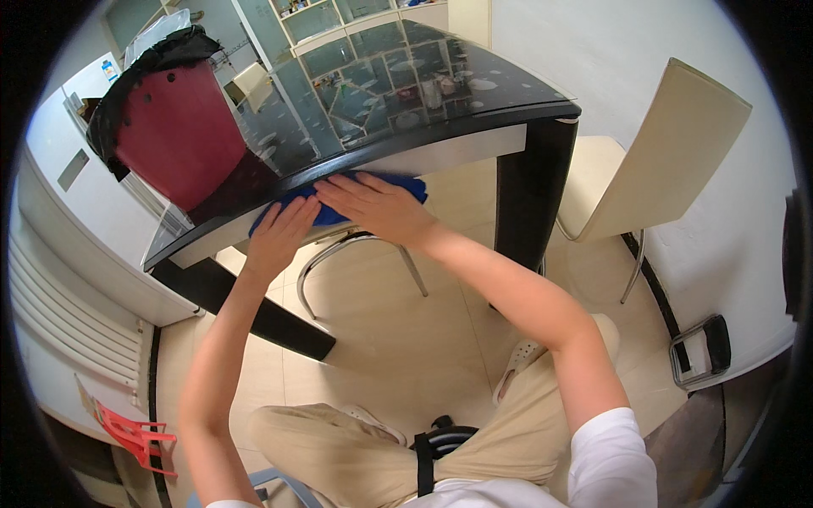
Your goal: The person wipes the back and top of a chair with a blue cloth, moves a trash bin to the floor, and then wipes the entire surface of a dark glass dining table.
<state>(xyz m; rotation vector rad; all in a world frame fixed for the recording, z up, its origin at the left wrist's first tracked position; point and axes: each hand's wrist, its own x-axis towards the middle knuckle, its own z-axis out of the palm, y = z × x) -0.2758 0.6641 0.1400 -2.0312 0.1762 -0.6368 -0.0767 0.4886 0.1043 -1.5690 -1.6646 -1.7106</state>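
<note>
A blue cloth (pixel 331 218) lies bunched against the pale side panel (pixel 470 151) of a black glass-topped table (pixel 381 127), just under the tabletop's edge. My right hand (pixel 381 206) presses it flat there, fingers stretched out and pointing left. Beside it my left hand (pixel 284 232) rests on the cloth's left part, its fingertips near those of the right hand. Both palms face the panel, so the cloth beneath them is partly hidden.
A maroon bin (pixel 184 127) with a black liner stands on the table's left. Below are a metal-framed chair (pixel 362 238) and black table legs (pixel 533 190). A cream chair (pixel 673 152) stands at right, a folded red stool (pixel 130 432) at lower left, a radiator (pixel 76 311) along the left wall.
</note>
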